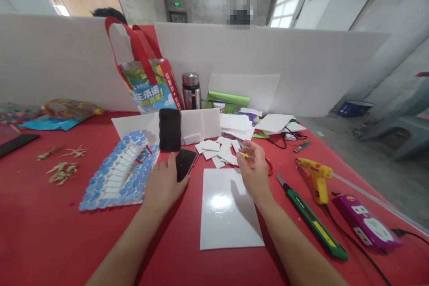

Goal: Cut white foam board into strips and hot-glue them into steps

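Observation:
My left hand (164, 184) is at a dark smartphone (185, 164), with the index finger along its left side and the thumb at its lower edge. Left of that hand lies a curved model (114, 167) covered in blue and white discs, with white steps. My right hand (255, 170) is raised over the far edge of a glossy white board (228, 228), its fingers loosely bent and apart from the thumb. Behind the right hand, an orange-red loop handle (270, 166) is partly hidden. Small white cut pieces (214, 148) are heaped between the hands.
At right lie a green utility knife (315, 219), a yellow glue gun (317, 176) and a purple box (367, 221) with cords. A dark padded object (170, 129), a steel flask (191, 91) and a shopping bag (150, 85) stand behind. Dry twisted bits (63, 172) lie left.

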`<action>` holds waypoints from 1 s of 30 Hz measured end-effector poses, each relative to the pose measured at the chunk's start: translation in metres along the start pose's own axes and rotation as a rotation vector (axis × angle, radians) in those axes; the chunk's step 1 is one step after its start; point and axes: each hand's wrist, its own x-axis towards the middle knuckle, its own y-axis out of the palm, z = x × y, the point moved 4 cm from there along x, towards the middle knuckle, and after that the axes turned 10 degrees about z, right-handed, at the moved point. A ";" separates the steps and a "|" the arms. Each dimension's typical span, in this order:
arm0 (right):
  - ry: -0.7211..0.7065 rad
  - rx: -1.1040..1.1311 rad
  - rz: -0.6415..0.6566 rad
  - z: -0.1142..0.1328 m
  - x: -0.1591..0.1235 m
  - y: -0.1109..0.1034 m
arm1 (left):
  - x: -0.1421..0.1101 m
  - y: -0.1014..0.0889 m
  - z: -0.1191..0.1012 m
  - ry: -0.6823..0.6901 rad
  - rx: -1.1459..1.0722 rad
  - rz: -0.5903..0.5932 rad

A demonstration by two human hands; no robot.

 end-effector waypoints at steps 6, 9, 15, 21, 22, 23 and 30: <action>-0.048 -0.041 0.037 0.002 0.001 0.005 | -0.006 -0.004 -0.006 -0.034 0.026 0.014; -0.076 -0.063 0.049 0.001 0.001 0.007 | -0.002 -0.006 -0.003 -0.009 0.013 0.053; -0.052 -0.045 0.048 0.000 0.002 0.005 | 0.001 -0.008 0.000 0.034 0.005 0.111; -0.073 -0.100 0.151 0.002 -0.004 0.013 | -0.013 0.002 0.005 0.134 -0.092 -0.061; -0.079 -0.117 0.167 0.002 -0.005 0.014 | -0.016 0.002 0.007 0.186 -0.116 -0.130; -0.080 -0.125 0.183 0.002 -0.006 0.015 | -0.018 0.003 0.008 0.239 -0.131 -0.188; -0.049 -0.127 0.168 -0.005 -0.003 0.013 | -0.021 0.012 0.017 0.383 -0.178 -0.213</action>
